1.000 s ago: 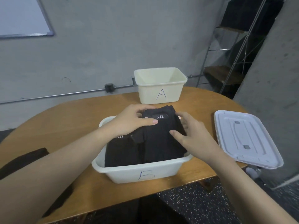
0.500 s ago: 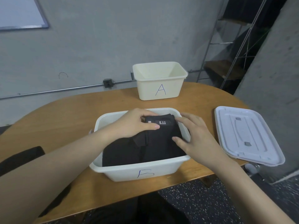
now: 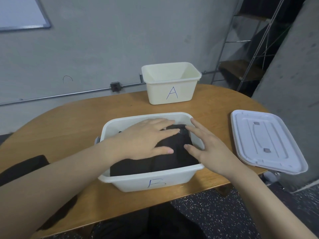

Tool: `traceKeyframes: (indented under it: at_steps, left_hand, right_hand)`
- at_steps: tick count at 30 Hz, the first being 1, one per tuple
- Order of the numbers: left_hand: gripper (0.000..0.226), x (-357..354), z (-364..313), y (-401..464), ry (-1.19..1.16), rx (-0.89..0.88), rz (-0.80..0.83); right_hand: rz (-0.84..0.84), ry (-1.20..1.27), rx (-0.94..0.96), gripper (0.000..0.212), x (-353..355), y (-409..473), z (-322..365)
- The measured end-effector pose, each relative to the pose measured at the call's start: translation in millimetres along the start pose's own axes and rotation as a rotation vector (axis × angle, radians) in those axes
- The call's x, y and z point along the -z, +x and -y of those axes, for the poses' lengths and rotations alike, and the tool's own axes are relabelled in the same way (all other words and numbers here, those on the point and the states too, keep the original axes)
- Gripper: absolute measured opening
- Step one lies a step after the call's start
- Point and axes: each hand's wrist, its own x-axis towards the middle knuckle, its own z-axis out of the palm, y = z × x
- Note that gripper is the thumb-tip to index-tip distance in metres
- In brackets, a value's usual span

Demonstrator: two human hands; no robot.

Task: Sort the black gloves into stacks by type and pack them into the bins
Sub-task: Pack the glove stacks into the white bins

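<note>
On the near edge of the wooden table [image 3: 72, 121], inside the white bin marked B [image 3: 155, 180], lie the black gloves [image 3: 174, 157], and both hands are flat on top of them: the left hand [image 3: 146, 138] lies palm-down with its fingers straight and spread over the left and middle of the pile, and the right hand [image 3: 205, 145] rests beside it with fingers likewise straight and apart, toward the bin's right wall; neither pinches or curls round anything. The step in hand looks like tamping the stack down so it sits below the rim. To do it well I would judge that the pressure should go straight down and evenly from both palms, working from the middle out to the corners, so that the soft fabric settles level and no cuff rides up the wall; the bin is light plastic near the table's edge, so pushing forward or sideways might slide it. As to counts: two bins, B holding gloves and bin A [image 3: 170, 83] farther back (what I can see of its inside shows nothing); one grey-white lid [image 3: 265, 140] lying to the right, apart from both bins; two hands. How many gloves are in the pile cannot be told, since they merge into one dark mass, though a seam suggests at least two bundles side by side.
</note>
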Motion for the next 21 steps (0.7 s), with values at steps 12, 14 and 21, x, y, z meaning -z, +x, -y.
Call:
traceKeyframes:
  at_steps: [12,14,21]
  left_hand:
    - [0.084,-7.1,4.6,-7.7,-0.041,0.087,0.227]
    - [0.085,9.4,0.5,-22.0,-0.081,0.168,0.217]
    - [0.094,21.4,2.9,-116.8,-0.232,0.731,0.009]
  right_hand:
    - [-0.003,0.015,-0.032,0.06,1.3,-1.7,3.4]
    - [-0.011,-0.023,-0.029,0.06,3.6,-2.0,5.8]
    - [-0.085,0.087,-0.085,0.071,-4.4,3.9,-5.2]
